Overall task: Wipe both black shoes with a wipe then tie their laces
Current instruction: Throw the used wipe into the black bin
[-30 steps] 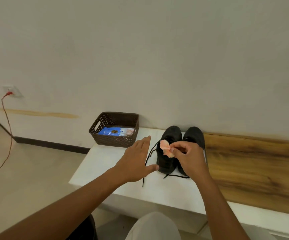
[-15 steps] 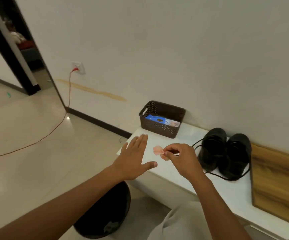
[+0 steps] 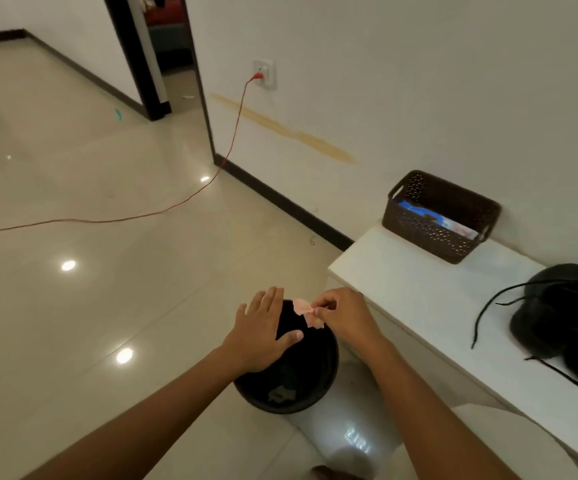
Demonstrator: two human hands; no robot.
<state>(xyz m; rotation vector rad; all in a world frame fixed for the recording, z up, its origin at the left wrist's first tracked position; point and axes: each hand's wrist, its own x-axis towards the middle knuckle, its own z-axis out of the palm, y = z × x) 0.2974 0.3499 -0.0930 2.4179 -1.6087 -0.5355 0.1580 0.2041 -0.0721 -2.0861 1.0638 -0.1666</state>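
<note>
Two black shoes (image 3: 564,323) sit side by side on the white bench (image 3: 419,292) at the far right, their laces (image 3: 485,313) loose and trailing over the bench top. My right hand (image 3: 343,315) pinches a small crumpled pinkish wipe (image 3: 306,311) between its fingertips, directly above the open black bin (image 3: 294,372) on the floor. My left hand (image 3: 259,336) hovers flat beside it, fingers spread, holding nothing, partly over the bin's left rim.
A brown perforated basket (image 3: 440,220) with a blue wipes pack (image 3: 419,211) stands at the bench's left end by the wall. A red cable (image 3: 183,202) runs from a wall socket (image 3: 263,72) across the glossy tiled floor. A doorway (image 3: 162,46) opens at the back.
My view has swung left and down, away from the shoes. Both hands moved off the bench, carrying the wipe from the shoes to above the bin.
</note>
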